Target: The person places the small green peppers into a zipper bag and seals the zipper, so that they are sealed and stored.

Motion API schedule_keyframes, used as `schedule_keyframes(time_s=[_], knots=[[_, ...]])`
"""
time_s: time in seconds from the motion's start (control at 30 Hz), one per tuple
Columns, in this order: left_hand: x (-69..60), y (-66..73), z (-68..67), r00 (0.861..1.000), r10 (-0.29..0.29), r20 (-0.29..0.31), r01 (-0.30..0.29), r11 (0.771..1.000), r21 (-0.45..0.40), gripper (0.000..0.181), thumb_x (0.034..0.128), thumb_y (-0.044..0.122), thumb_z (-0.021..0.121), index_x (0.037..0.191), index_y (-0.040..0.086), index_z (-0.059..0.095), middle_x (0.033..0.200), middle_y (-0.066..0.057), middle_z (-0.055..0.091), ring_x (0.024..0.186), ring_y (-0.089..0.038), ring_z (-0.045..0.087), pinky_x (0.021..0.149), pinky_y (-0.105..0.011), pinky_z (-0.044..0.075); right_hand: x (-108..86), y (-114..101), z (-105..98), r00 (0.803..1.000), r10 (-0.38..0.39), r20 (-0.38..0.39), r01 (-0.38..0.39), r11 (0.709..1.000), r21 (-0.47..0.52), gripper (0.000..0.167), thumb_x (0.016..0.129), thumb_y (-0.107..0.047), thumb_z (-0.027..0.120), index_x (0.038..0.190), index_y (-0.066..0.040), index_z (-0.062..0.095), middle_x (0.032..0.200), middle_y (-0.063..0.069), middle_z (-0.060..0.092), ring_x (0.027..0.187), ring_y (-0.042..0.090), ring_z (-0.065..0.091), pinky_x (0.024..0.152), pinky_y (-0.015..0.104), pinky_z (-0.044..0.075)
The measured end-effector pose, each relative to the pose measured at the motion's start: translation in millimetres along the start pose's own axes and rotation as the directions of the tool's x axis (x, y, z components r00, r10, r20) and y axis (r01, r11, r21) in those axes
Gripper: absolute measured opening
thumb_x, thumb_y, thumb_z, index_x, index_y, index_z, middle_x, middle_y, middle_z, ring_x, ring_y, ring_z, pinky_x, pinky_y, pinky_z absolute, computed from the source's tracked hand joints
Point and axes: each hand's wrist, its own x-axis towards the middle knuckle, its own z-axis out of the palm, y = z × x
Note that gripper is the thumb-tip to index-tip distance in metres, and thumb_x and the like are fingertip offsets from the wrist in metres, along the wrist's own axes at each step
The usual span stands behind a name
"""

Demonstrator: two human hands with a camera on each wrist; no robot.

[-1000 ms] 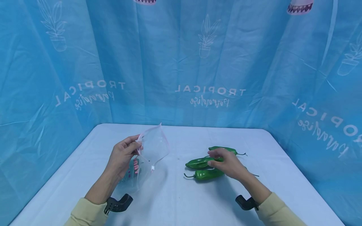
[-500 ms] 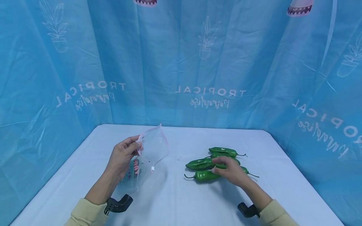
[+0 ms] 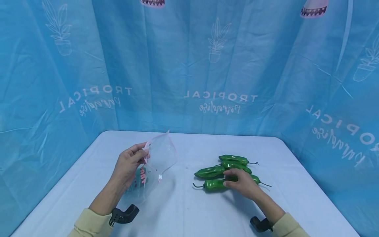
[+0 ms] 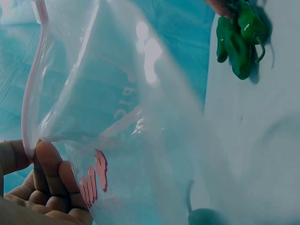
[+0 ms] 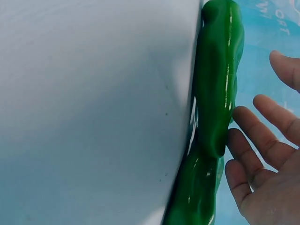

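Note:
My left hand pinches the rim of a clear zip bag between thumb and fingers. The bag's mouth gapes, with a pink zip strip and a white slider at its edge. Pink and teal print shows on it. Several long green peppers lie close together on the table's right half. Over the front peppers hovers my right hand, partly hiding them. In the right wrist view its fingers are spread beside a pepper, with the thumb apart. Whether they touch it is unclear.
A white-covered table lies under everything. Blue curtain with white lettering closes off the back and both sides. Low in the left wrist view a blurred green shape shows near the bag; I cannot tell what it is.
The right hand has shifted slightly right and toward me over the peppers, uncovering more of the back ones. The left hand and bag have stayed in place.

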Motion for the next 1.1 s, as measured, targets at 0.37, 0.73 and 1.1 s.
schedule_keyframes(time_s=[0.37, 0.73, 1.1], knots=[[-1.0, -0.2, 0.0, 1.0, 0.001, 0.013, -0.001, 1.0, -0.02, 0.043, 0.0949, 0.022, 0.055, 0.131, 0.001, 0.049, 0.076, 0.014, 0.062, 0.077, -0.007, 0.054, 0.08, -0.021, 0.045, -2.3, 6, 0, 1.0, 0.001, 0.013, -0.001, 1.0, -0.016, 0.039, 0.08, -0.025, 0.073, 0.116, -0.015, 0.065, 0.124, 0.005, 0.062, 0.126, 0.032, 0.048, 0.102, 0.055, 0.037], [-0.7, -0.2, 0.1, 1.0, 0.008, 0.021, -0.008, 1.0, -0.025, 0.043, 0.0947, 0.021, 0.055, 0.131, 0.0, 0.049, 0.075, 0.013, 0.061, 0.075, -0.007, 0.054, 0.078, -0.02, 0.045, -5.6, 12, -1, 1.0, 0.011, 0.022, -0.01, 0.999, -0.031, 0.041, 0.077, -0.023, 0.075, 0.116, -0.014, 0.065, 0.124, 0.008, 0.062, 0.126, 0.034, 0.049, 0.104, 0.055, 0.035], [-0.7, -0.7, 0.0, 1.0, 0.014, 0.026, -0.013, 1.0, -0.021, 0.043, 0.095, 0.021, 0.055, 0.131, 0.0, 0.049, 0.075, 0.013, 0.06, 0.076, -0.007, 0.053, 0.079, -0.02, 0.045, -4.1, 19, 2, 0.998, 0.048, 0.048, -0.046, 0.998, -0.052, 0.041, 0.076, -0.023, 0.076, 0.115, -0.014, 0.066, 0.123, 0.007, 0.062, 0.123, 0.032, 0.051, 0.103, 0.053, 0.037]])
